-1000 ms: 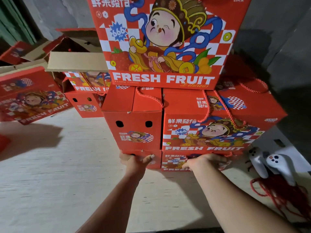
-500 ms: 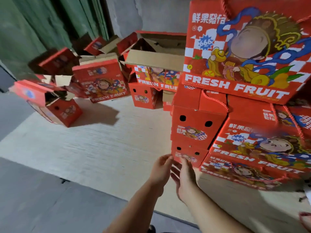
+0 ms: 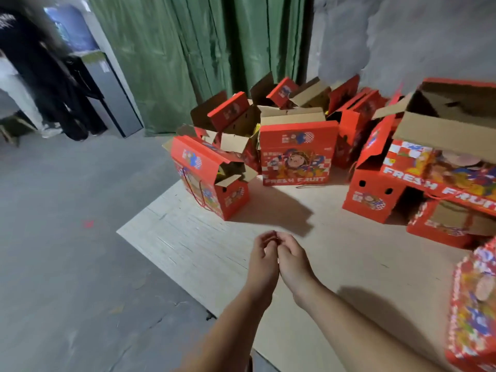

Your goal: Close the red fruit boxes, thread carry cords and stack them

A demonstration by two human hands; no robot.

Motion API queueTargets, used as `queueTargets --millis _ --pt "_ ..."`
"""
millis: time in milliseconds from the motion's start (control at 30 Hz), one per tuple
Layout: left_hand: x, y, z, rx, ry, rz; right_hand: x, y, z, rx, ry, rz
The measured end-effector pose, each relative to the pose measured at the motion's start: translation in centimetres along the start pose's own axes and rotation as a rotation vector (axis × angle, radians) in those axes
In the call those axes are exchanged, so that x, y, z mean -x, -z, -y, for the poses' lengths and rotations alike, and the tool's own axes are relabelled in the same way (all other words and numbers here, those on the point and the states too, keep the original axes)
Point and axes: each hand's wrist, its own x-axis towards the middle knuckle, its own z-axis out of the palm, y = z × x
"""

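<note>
Left hand (image 3: 264, 257), right hand (image 3: 291, 260) together, fingers loosely curled, empty; nearest unclosed fruit box (image 3: 212, 177) ahead-left at plywood board (image 3: 335, 253) left edge, nearer left hand.

Blurred person (image 3: 29, 68) far left — right-edge box stack (image 3: 475, 304) blurred, cut off.

"FRESH FRUIT" stood in white capitals along the bottom of the upright red box (image 3: 297, 153) at the middle — the clearest print in view. The big open box (image 3: 440, 167) at right carried the same words, blurred: "FRESH FRUI", cut off by the edge. Smaller markings were too blurred to read.
</note>
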Motion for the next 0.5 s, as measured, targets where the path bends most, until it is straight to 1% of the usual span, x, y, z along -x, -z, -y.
queueTargets --millis 133,233,333,400,433,500 --pt "-10.0 8.5 -4.8 -0.042 -0.065 -0.031 -8.8 -8.9 5.2 0.161 0.074 0.081" --pt "-15.9 13.5 -7.1 -0.057 -0.045 -0.063 -14.1 -12.9 8.5 0.373 0.160 0.086" --pt "-19.2 16.1 -6.3 -0.002 0.012 -0.069 -16.9 -14.5 10.1 0.750 0.322 0.055" --pt "-20.2 16.7 -4.6 0.002 0.070 -0.044 -18.6 -15.2 10.6 0.982 0.382 0.036" --pt "-20.5 16.8 -3.9 0.007 0.092 -0.032 -19.3 -15.7 10.8 1.037 0.386 0.037" --pt "-21.5 17.0 -3.5 0.036 0.123 -0.023 -20.3 -16.4 11.4 1.070 0.380 0.045"
